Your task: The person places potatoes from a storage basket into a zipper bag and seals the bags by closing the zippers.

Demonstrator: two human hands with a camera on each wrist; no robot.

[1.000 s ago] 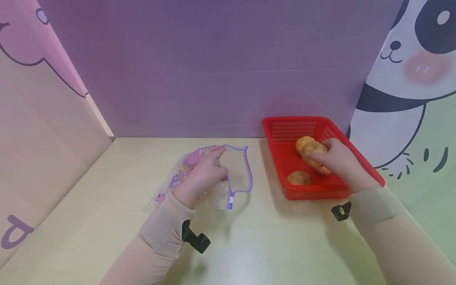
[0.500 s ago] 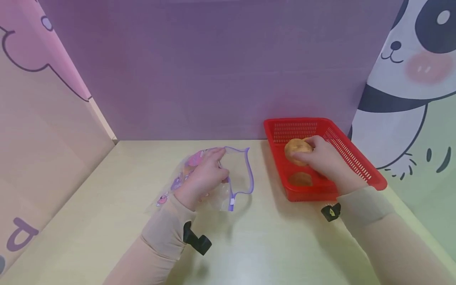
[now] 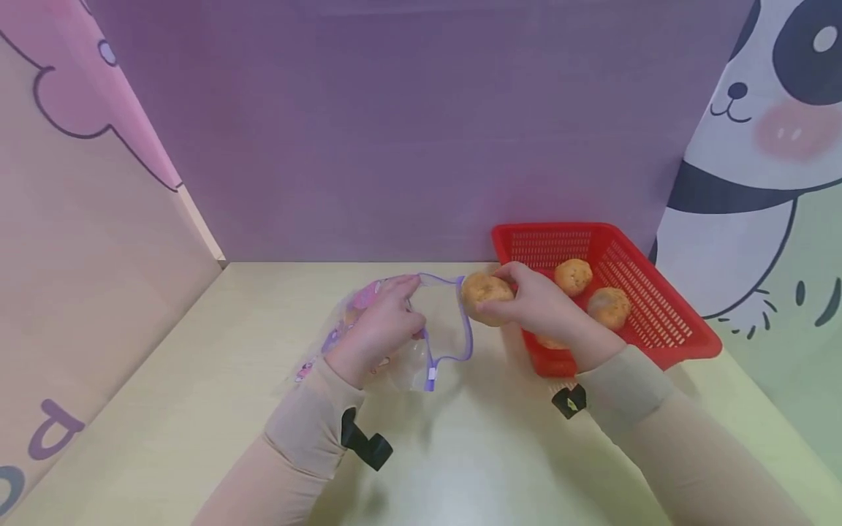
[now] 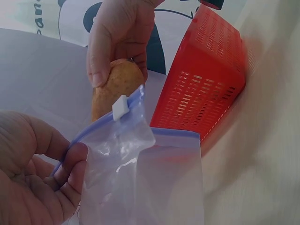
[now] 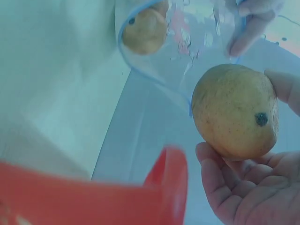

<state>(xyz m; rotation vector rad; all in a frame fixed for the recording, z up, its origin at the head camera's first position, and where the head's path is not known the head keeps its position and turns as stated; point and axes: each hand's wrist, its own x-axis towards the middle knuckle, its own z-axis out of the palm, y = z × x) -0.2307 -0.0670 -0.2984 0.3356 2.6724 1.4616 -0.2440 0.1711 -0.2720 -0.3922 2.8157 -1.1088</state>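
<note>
At the near side, two sleeves (image 3: 312,431) reach over the desk (image 3: 460,467), each with a black mount (image 3: 365,442) at the cuff. The left hand (image 3: 384,325) lies over a clear bag (image 3: 409,369) printed with pink and purple figures; its fingers are bent in, pinching the bag at its purple edge. The bag's mouth gapes toward the right, with a white slider (image 4: 120,108) near one corner. Inside the bag, the right wrist view shows a bagged potato (image 5: 145,33); how many lie there cannot be told. The right hand (image 3: 552,314) holds a potato (image 3: 485,298) off the desk, thumb and fingers spread around it only as wide as its girth. This potato is at the mouth's right edge, outside the bag; contact with the edge cannot be confirmed. A dark spot marks its skin. Beyond, to the right, stands a red basket (image 3: 552,228) with slotted walls; two loose potatoes (image 3: 609,307) show plainly in it, and a third is partly hidden behind the right hand. A purple wall (image 3: 395,146) closes the rear, with a panda print (image 3: 783,131) on the right.
</note>
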